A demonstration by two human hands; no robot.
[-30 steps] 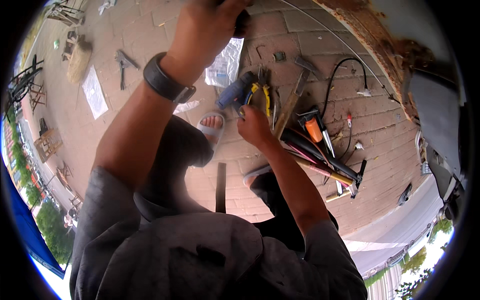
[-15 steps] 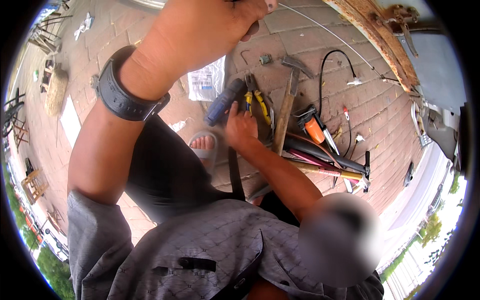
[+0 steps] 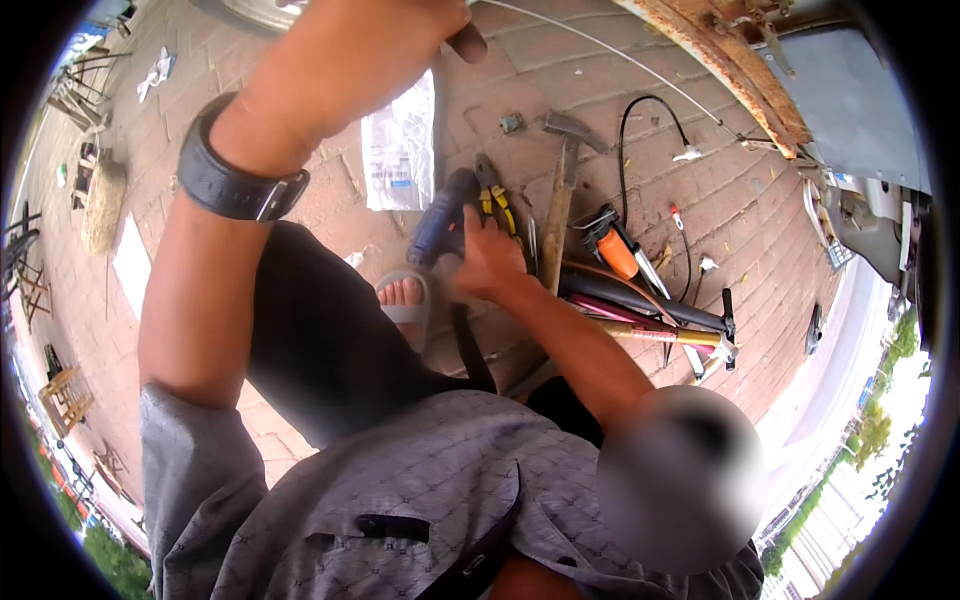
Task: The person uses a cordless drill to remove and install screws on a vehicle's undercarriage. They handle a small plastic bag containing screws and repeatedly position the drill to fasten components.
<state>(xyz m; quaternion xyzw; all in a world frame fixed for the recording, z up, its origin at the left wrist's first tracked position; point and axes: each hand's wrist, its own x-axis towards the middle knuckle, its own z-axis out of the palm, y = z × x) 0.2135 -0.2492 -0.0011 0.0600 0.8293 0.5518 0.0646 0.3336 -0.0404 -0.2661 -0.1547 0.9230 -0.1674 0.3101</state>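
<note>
My left hand [image 3: 370,70], with a black watch [image 3: 240,165] on the wrist, is raised at the top edge. Its thumb shows, but the other fingers are hidden or cut off. Lower down, my right hand [image 3: 495,258] is closed round the grip of a dark blue, drill-like power tool [image 3: 440,222] with a black nose; the grip is mostly hidden. Just beyond it lie pliers [image 3: 497,195] with yellow and blue handles. A hammer [image 3: 560,205] with a wooden handle is to their right. A white plastic package [image 3: 400,150] lies left of the tool.
An orange and black pump [image 3: 618,252] with a black hose [image 3: 625,130] lies at right, above a yellow-shafted tool [image 3: 645,332] and dark tubes. A rusty curved metal edge [image 3: 715,60] and a thin pale cable [image 3: 620,45] cross the upper right. Part of a wheel [image 3: 245,12] shows top left.
The ground things have shifted slightly left in the picture. My right hand and the power tool have moved a little right against the paving. My left hand's fingertips have slipped out of view.
</note>
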